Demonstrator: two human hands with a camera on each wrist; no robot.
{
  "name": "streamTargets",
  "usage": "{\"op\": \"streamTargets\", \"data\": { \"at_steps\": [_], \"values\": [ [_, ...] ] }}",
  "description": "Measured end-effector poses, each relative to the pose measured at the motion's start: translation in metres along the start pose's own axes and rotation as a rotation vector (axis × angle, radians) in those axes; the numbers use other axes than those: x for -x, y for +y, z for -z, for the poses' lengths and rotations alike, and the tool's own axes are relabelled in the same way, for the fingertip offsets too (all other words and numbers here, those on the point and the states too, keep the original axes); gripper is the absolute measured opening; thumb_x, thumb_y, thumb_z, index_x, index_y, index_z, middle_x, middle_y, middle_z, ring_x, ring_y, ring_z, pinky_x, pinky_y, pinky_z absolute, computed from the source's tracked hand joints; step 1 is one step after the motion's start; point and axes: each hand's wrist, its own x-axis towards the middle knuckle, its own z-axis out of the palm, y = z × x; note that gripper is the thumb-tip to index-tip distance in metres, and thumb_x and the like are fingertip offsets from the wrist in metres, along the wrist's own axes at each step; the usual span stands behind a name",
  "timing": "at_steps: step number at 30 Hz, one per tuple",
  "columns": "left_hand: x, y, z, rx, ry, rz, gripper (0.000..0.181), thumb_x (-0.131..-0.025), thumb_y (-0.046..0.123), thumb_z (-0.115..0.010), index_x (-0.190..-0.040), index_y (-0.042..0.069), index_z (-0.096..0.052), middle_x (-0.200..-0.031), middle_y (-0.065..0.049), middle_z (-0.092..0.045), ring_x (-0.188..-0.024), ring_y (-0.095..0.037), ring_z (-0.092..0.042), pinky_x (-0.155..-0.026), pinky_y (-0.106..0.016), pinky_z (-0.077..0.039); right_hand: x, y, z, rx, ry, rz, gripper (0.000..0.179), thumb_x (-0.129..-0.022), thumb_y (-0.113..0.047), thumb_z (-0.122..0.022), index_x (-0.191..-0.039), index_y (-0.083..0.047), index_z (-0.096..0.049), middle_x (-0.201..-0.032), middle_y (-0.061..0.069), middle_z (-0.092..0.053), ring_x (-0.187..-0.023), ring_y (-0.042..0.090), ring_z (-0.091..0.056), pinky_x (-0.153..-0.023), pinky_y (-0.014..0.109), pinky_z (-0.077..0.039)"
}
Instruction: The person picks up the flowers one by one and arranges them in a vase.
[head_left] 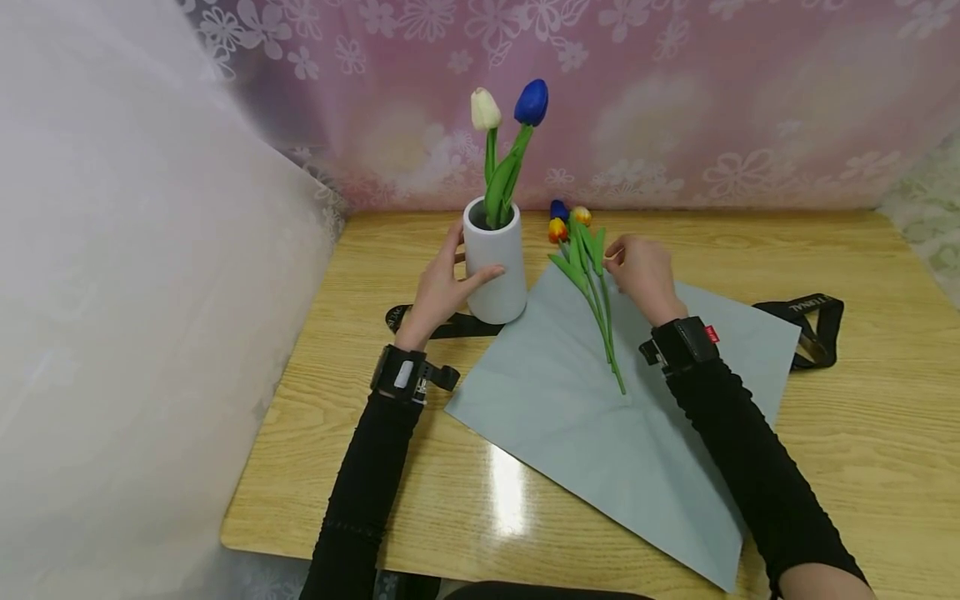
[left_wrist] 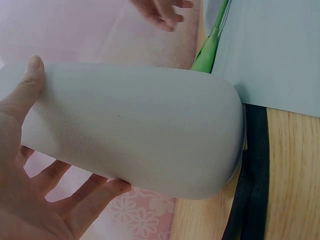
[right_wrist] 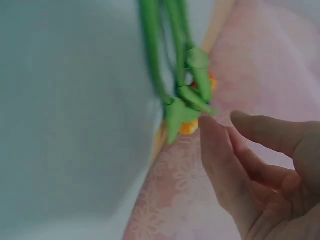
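My left hand [head_left: 438,287] holds a white vase [head_left: 497,279] by its side, thumb on the front and fingers round the far side. In the vase stand a white tulip [head_left: 485,110] and a blue tulip [head_left: 532,102], both with green leaves. To the right, several tulips [head_left: 602,304] lie with their stems on a grey-blue sheet [head_left: 570,400]; their orange, yellow and blue heads reach past its edge. Beside their leaves hovers my right hand [head_left: 643,271]. In the right wrist view a gap shows between its thumb [right_wrist: 270,131] and bent forefinger, with nothing held there.
A black strap [head_left: 465,327] runs beside the base of the vase. Another black strap [head_left: 817,333] lies at the sheet's right corner. The wooden table [head_left: 315,467] ends at a pink flowered curtain [head_left: 675,108] behind, and a white cloth [head_left: 135,292] hangs on the left.
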Motion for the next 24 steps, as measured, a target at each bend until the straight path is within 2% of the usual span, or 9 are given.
{"op": "streamTargets", "data": {
  "at_steps": [4, 7, 15, 20, 24],
  "values": [
    [0.000, 0.000, 0.001, -0.001, -0.001, 0.004, 0.086, -0.091, 0.042, -0.076, -0.160, 0.034, -0.024, -0.155, -0.009, -0.043, -0.132, -0.035, -0.053, -0.103, -0.060, -0.048, -0.006, 0.007, -0.005, 0.044, -0.136, -0.057, 0.019, -0.097, -0.015, -0.069, -0.102, 0.003, -0.070, -0.086, 0.020, -0.070, -0.055, 0.023, -0.060, -0.051, 0.034, -0.045],
    [0.000, 0.000, 0.000, 0.004, 0.000, 0.005, 0.086, -0.092, 0.042, -0.076, -0.160, 0.033, -0.024, -0.154, -0.010, -0.043, -0.132, -0.036, -0.053, -0.103, -0.060, -0.048, -0.009, 0.011, -0.009, 0.060, -0.195, -0.085, 0.020, -0.096, -0.017, -0.069, -0.100, 0.003, -0.071, -0.083, 0.018, -0.069, -0.053, 0.022, -0.058, -0.048, 0.034, -0.045],
    [0.000, 0.000, 0.000, 0.009, 0.004, -0.010, 0.086, -0.091, 0.041, -0.076, -0.160, 0.033, -0.024, -0.155, -0.009, -0.043, -0.132, -0.036, -0.053, -0.103, -0.060, -0.048, -0.014, 0.014, -0.014, 0.055, -0.253, -0.098, 0.025, -0.095, -0.016, -0.072, -0.078, 0.003, -0.074, -0.051, 0.007, -0.057, -0.042, 0.019, -0.057, -0.047, 0.031, -0.043],
    [0.000, -0.001, 0.000, 0.002, 0.002, -0.005, 0.087, -0.091, 0.042, -0.076, -0.160, 0.035, -0.024, -0.156, -0.008, -0.042, -0.133, -0.035, -0.053, -0.103, -0.059, -0.048, -0.018, 0.013, -0.016, 0.050, -0.267, -0.090, 0.027, -0.092, -0.014, -0.073, -0.071, 0.003, -0.074, -0.048, 0.007, -0.058, -0.041, 0.019, -0.057, -0.049, 0.030, -0.044],
    [0.001, -0.001, 0.001, 0.006, -0.002, 0.007, 0.087, -0.091, 0.043, -0.076, -0.160, 0.036, -0.023, -0.156, -0.008, -0.042, -0.133, -0.034, -0.052, -0.103, -0.060, -0.048, -0.022, 0.013, -0.018, 0.065, -0.290, -0.085, 0.024, -0.091, -0.012, -0.073, -0.074, 0.005, -0.074, -0.050, 0.008, -0.059, -0.043, 0.018, -0.058, -0.062, 0.038, -0.049]
  ]
}}
